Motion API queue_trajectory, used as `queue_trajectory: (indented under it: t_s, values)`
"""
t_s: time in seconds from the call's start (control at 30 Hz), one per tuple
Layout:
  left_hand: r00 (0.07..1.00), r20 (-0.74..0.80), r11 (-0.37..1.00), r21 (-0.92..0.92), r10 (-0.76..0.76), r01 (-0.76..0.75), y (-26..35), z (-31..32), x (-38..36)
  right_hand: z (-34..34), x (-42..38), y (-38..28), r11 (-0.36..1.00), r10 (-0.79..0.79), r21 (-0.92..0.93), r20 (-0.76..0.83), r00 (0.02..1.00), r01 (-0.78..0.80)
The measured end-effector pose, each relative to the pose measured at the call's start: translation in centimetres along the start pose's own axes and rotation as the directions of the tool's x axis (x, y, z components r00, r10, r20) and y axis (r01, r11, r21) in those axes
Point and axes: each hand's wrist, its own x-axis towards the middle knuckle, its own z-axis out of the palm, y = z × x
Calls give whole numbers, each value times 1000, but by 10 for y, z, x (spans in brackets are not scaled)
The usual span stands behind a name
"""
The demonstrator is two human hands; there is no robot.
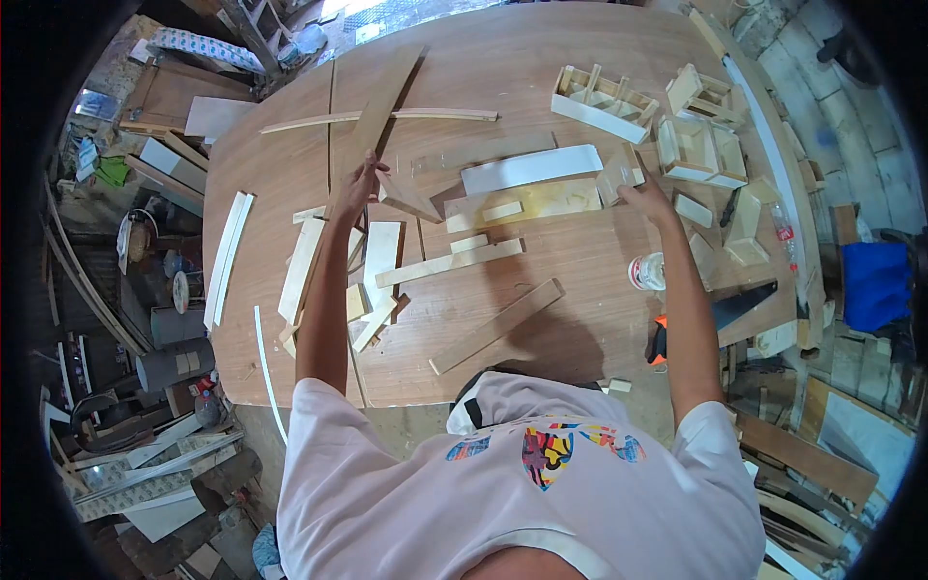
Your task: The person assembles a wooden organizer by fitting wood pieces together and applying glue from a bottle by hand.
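My left hand is closed around the edge of a long thin wooden board, which slants up and away across the table. A short wooden piece lies right beside those fingers. My right hand grips a small wooden block at the right end of a white board. Just below that white board is a yellowish stained board with a short strip on it. Several offcuts, among them a pale plank, lie near my left forearm.
Small wooden box frames stand at the back right. A handsaw with an orange and black handle and a white-lidded jar are near my right forearm. A loose wooden strip lies close to my body. White strips rest at the left edge.
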Motion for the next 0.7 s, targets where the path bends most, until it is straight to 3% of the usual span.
queue_trajectory:
  t_s: [0.03,0.1,0.23,0.3,0.47,0.53,0.67,0.7]
  values:
    - [1000,1,1000,-1,1,-1,-6,1,-1,0,-1,-2,1000,15,-7,6,1000,-15]
    - [981,88,947,-287,175,-143,-23,4,-1,2,-1,-3,1000,-9,11,3,1000,9]
    - [943,-16,910,-257,332,-324,-51,20,-3,2,-5,-5,999,-24,40,2,1000,24]
    - [878,-8,877,-30,479,-479,-52,31,-12,3,-6,-5,999,-17,44,-5,1000,17]
    - [882,-34,872,167,471,-459,-46,46,-20,2,0,2,1000,-22,23,-13,1000,22]
    - [900,-48,899,-49,432,-435,-48,50,-20,1,-2,-1,1000,-17,-25,-16,1000,16]
    - [878,2,878,11,479,-479,-50,46,-16,1,-6,-7,1000,-18,10,-6,1000,18]
    - [915,21,908,-133,404,-398,-46,46,-21,1,-6,-8,1000,6,3,2,1000,-6]
